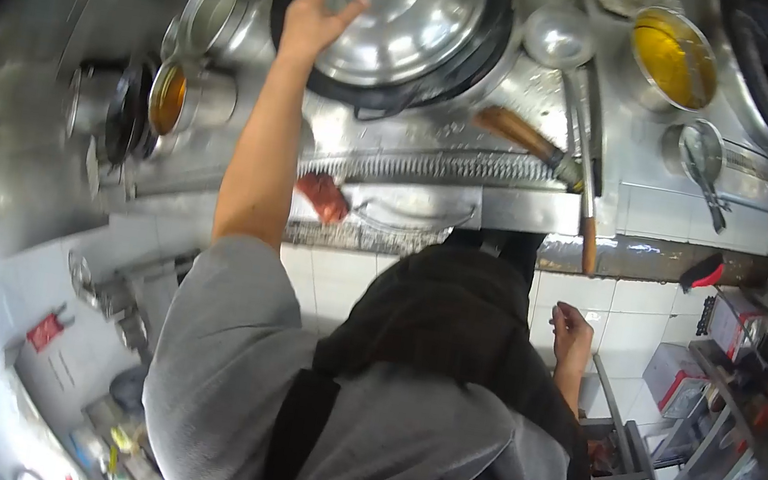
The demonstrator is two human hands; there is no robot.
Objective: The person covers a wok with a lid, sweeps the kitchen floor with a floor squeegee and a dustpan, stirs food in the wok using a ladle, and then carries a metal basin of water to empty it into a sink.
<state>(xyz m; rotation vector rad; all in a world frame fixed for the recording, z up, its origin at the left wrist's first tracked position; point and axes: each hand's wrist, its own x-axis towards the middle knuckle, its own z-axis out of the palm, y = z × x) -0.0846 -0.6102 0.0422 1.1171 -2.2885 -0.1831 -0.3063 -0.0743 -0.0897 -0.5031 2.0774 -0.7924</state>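
Observation:
My left hand [312, 23] reaches across the stove with thumb and fingers spread. It touches the left side of a round metal lid [414, 41], beside the lid's bar handle. The lid covers a large dark wok [496, 53]. My right hand [571, 336] hangs low at my side, away from the stove, its fingers loosely bent and nothing visible in them. Nearest on the counter are a ladle [559, 38] with a long wooden-ended handle and a brush [523, 140] with a wooden handle. A red cloth [322, 197] lies at the stove's front edge.
A pot of yellow liquid [669, 59] stands at the right, with a strainer [700, 150] nearby. Left of the wok are a pot with orange liquid [169, 99] and a metal pot [212, 11]. A metal rack [729, 391] stands low at the right.

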